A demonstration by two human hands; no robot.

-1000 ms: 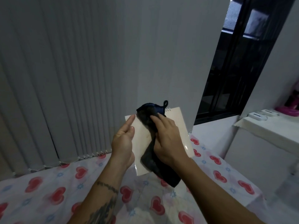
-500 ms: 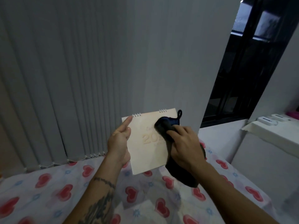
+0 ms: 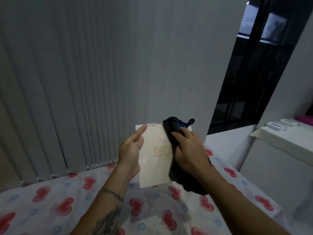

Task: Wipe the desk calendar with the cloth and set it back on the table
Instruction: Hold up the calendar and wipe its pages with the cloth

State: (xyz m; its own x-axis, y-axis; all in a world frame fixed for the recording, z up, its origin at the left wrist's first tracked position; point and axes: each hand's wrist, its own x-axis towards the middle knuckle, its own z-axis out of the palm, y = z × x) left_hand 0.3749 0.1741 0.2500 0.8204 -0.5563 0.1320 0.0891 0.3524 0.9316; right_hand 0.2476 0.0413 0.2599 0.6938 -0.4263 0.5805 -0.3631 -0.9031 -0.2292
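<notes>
Dim room: grey vertical blinds (image 3: 67,90), dark window (image 3: 254,73), heart-print tablecloth (image 3: 50,206).

The left hand (image 3: 130,154) holds a cream spiral-bound desk calendar (image 3: 155,160) upright above the heart-patterned surface (image 3: 50,204); the right hand (image 3: 189,150) presses a dark cloth (image 3: 171,131) against its face.

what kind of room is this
Probably a room in a home: a table under a white heart-print tablecloth, grey vertical blinds, and a dark black-framed window beside a white ledge.
</notes>
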